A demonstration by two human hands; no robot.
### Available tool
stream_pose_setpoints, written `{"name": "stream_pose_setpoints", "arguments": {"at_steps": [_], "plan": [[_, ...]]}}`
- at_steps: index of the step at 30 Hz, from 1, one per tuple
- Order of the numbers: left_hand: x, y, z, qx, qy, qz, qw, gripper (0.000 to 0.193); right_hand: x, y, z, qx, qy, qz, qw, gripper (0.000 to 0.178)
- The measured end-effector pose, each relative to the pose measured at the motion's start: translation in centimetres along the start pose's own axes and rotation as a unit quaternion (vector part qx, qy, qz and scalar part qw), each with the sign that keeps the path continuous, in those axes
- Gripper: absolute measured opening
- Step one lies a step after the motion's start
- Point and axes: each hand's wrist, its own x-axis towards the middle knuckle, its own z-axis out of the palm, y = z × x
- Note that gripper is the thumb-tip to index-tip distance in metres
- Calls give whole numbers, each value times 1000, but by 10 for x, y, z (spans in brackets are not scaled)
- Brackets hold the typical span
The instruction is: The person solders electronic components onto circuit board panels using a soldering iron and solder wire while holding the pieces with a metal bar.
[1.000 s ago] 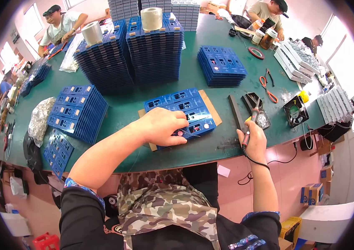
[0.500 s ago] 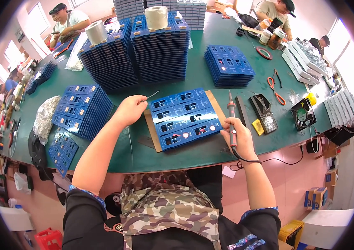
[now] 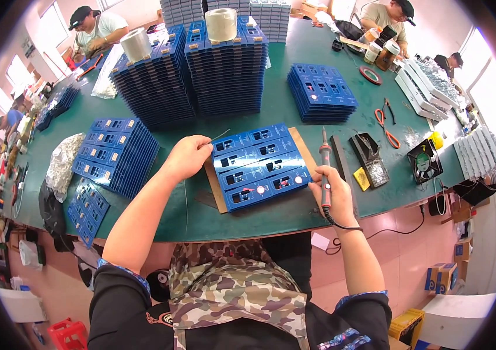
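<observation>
Blue boards (image 3: 259, 165) lie on cardboard (image 3: 301, 143) on the green table (image 3: 248, 226), between the two hands. Left hand (image 3: 188, 158) has thumb and fingers pinched on thin wire (image 3: 221, 134), its end poking out over the boards' far left corner, fingertips by the edge, contact unclear; right hand (image 3: 335, 195) is wrapped around the iron (image 3: 325, 155), just right of the boards, tip pointing away from the person. Right of the iron: dark bar (image 3: 344, 160), black tray (image 3: 367, 147), yellow sponge (image 3: 361, 179), fan (image 3: 424, 161).
</observation>
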Motion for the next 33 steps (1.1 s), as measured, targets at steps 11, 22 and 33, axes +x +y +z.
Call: {"name": "stream_pose_setpoints", "arguments": {"at_steps": [11,22,33], "plan": [[-40,31,-30,-375,15,6,927,15,-16,-57,-32,404,18,134,905,43],[-51,77,-12,-371,-107,112,915,19,3,-53,-57,409,63,212,885,48],[-64,53,-13,-373,-21,62,925,18,111,22,-110,394,290,142,860,43]]}}
